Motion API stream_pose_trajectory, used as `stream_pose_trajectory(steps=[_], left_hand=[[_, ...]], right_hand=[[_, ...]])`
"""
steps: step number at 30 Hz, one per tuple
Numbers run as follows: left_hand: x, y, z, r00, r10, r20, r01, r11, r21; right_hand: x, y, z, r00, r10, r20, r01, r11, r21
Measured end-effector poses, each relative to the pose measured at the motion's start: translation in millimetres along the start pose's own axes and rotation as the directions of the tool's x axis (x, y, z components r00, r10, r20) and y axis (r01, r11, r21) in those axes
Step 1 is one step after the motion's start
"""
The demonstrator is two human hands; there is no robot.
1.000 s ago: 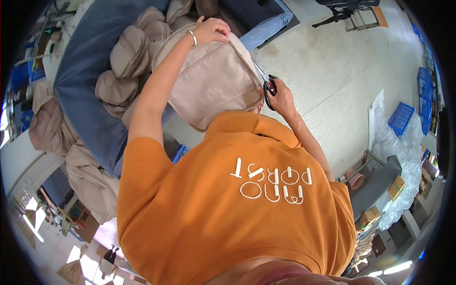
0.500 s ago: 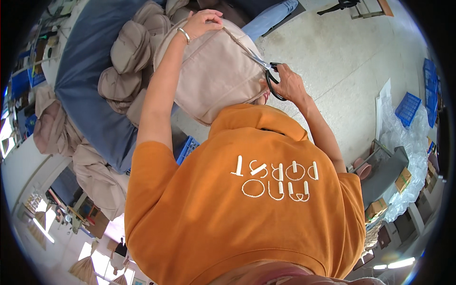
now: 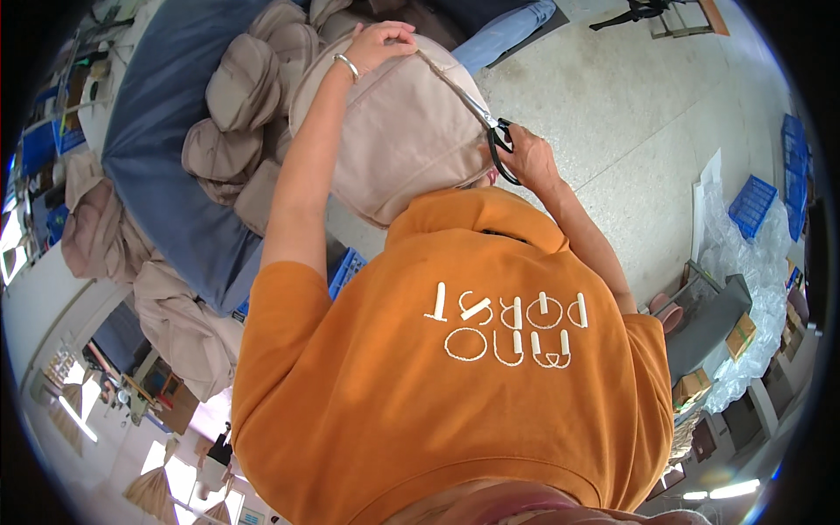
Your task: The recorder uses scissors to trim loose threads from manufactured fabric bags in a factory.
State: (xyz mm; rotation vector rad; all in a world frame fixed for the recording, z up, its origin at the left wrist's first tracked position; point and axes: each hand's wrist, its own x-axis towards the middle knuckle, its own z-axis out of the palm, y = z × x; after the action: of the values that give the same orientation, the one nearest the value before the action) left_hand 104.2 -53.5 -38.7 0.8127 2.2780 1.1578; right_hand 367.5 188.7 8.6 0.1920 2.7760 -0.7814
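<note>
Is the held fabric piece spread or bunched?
The held fabric piece is spread: it shows broad with few creases, left hand at its far edge.

right fingers (image 3: 522, 147) hold black-handled scissors (image 3: 492, 122), left fingers (image 3: 395, 35) grip the beige fabric piece (image 3: 398, 131)

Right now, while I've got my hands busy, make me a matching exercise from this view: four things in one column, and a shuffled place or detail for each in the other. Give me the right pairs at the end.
Things
1. Scissors
2. Left hand
3. Clear plastic
4. Orange shirt

Places and details
A. Next to a blue crate on the right side of the view
B. Worn on the torso
C. In the right hand, blades at the edge of the beige fabric piece
D. Has a silver bracelet at its wrist

Right pairs: 1-C, 2-D, 3-A, 4-B
</note>
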Motion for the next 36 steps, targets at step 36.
stream_pose_trajectory(steps=[36], left_hand=[[1, -12, 11, 0.997, 0.053, -0.053, -0.053, 0.999, -0.009]], right_hand=[[29, -38, -1, 0.995, 0.079, 0.068, -0.067, 0.986, -0.154]])
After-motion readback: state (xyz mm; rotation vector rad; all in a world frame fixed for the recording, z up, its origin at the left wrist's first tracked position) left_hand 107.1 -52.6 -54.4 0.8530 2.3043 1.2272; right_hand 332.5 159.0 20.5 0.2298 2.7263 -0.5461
